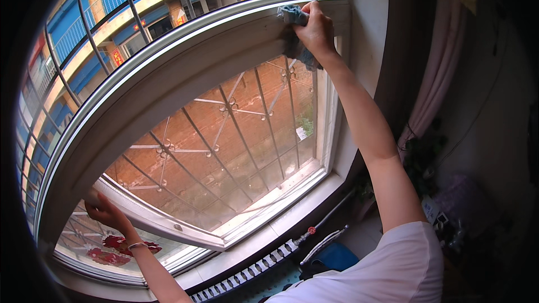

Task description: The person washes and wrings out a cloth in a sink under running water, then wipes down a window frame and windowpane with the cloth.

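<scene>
My right hand [318,29] grips a blue-grey cloth [294,14] at the upper right of the window. The cloth lies against the wide horizontal crossbar [177,80] of the window frame, and part of it hangs below my fingers. At the lower left, my left hand [107,212] is at the edge of a white-framed sash [177,226]; its fingertips are partly in shadow, so their hold is unclear. A bracelet [137,245] circles the left wrist. Red flower decorations [126,250] show on the lower left pane.
Metal security bars [229,107] stand outside, before a brick wall [248,143]. Below the tiled sill [252,244] runs a white radiator [257,265] with a red valve knob [311,230]. A pink curtain [433,63] hangs at right, above a leafy plant [423,151].
</scene>
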`<action>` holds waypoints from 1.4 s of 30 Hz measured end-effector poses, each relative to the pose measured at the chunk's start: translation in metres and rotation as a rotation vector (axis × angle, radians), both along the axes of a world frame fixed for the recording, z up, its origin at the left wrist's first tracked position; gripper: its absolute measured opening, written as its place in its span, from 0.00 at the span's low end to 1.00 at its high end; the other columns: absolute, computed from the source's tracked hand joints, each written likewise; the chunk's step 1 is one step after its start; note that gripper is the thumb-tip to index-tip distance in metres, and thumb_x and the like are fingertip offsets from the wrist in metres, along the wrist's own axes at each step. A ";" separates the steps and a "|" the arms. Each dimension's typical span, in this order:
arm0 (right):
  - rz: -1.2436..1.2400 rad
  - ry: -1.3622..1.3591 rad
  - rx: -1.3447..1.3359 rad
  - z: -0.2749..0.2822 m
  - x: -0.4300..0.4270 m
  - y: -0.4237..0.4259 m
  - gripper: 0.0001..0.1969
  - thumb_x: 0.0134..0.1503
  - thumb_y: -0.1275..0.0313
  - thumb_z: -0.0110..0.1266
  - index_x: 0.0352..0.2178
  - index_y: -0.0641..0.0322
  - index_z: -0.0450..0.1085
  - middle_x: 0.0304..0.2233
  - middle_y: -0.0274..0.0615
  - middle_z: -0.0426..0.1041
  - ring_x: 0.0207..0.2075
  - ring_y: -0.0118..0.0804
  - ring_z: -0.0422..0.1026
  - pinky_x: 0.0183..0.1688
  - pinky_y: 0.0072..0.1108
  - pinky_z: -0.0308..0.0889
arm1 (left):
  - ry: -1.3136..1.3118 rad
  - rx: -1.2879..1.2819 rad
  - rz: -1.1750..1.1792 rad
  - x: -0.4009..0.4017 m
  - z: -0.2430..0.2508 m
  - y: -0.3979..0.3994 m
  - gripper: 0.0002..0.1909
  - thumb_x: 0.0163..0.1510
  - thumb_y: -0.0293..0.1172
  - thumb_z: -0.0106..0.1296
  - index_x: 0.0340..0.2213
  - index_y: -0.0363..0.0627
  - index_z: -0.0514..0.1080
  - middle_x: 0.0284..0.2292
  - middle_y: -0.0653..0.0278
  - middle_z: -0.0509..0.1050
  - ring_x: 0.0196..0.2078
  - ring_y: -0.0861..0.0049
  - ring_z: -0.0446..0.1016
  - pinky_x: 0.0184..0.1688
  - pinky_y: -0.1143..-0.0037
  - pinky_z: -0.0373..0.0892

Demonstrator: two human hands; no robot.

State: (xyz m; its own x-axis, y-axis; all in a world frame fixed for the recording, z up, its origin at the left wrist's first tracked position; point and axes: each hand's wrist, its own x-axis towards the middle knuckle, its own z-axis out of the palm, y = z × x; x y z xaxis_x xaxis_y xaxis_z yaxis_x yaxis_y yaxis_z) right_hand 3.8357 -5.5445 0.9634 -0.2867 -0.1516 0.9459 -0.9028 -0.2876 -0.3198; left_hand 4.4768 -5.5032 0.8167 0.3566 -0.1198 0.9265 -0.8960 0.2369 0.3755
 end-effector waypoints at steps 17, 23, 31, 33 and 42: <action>-0.036 -0.084 0.093 0.009 -0.002 0.002 0.14 0.43 0.70 0.60 0.30 0.57 0.64 0.26 0.49 0.74 0.33 0.54 0.73 0.35 0.35 0.68 | 0.054 -0.033 -0.057 0.001 0.001 -0.001 0.30 0.56 0.45 0.50 0.49 0.31 0.60 0.47 0.48 0.62 0.45 0.62 0.67 0.45 0.70 0.67; -0.019 -0.107 0.089 0.008 0.001 -0.002 0.15 0.39 0.77 0.57 0.31 0.57 0.63 0.27 0.52 0.73 0.34 0.57 0.72 0.37 0.37 0.68 | -0.028 -0.139 -0.004 -0.003 0.004 0.002 0.28 0.55 0.42 0.51 0.46 0.26 0.62 0.44 0.45 0.65 0.42 0.60 0.68 0.43 0.68 0.67; -0.265 -0.004 0.294 0.010 -0.048 -0.034 0.21 0.46 0.62 0.57 0.42 0.53 0.65 0.38 0.55 0.72 0.42 0.57 0.70 0.44 0.39 0.66 | -0.093 -0.097 0.030 -0.010 0.006 -0.012 0.31 0.54 0.47 0.51 0.46 0.28 0.60 0.42 0.47 0.62 0.40 0.61 0.65 0.40 0.68 0.66; 0.002 -0.111 0.171 0.003 0.046 0.006 0.11 0.44 0.79 0.51 0.32 0.60 0.64 0.30 0.55 0.73 0.36 0.57 0.72 0.38 0.39 0.67 | -0.088 -0.060 0.026 0.008 0.001 0.002 0.31 0.54 0.47 0.51 0.45 0.27 0.60 0.42 0.46 0.62 0.39 0.60 0.65 0.40 0.68 0.66; 0.013 -0.110 0.134 -0.002 0.046 0.016 0.15 0.47 0.81 0.42 0.39 0.61 0.63 0.36 0.56 0.71 0.41 0.57 0.70 0.42 0.40 0.66 | -0.090 -0.019 -0.002 -0.003 0.010 0.005 0.29 0.53 0.44 0.51 0.43 0.25 0.61 0.40 0.46 0.63 0.38 0.60 0.67 0.38 0.67 0.68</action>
State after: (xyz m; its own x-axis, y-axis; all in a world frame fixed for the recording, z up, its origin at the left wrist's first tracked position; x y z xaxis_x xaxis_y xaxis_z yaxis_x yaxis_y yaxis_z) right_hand 3.8818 -5.5282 0.9618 -0.3847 -0.2788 0.8799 -0.8566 -0.2473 -0.4529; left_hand 4.4737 -5.4979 0.8266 0.2714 -0.1022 0.9570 -0.9256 0.2448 0.2886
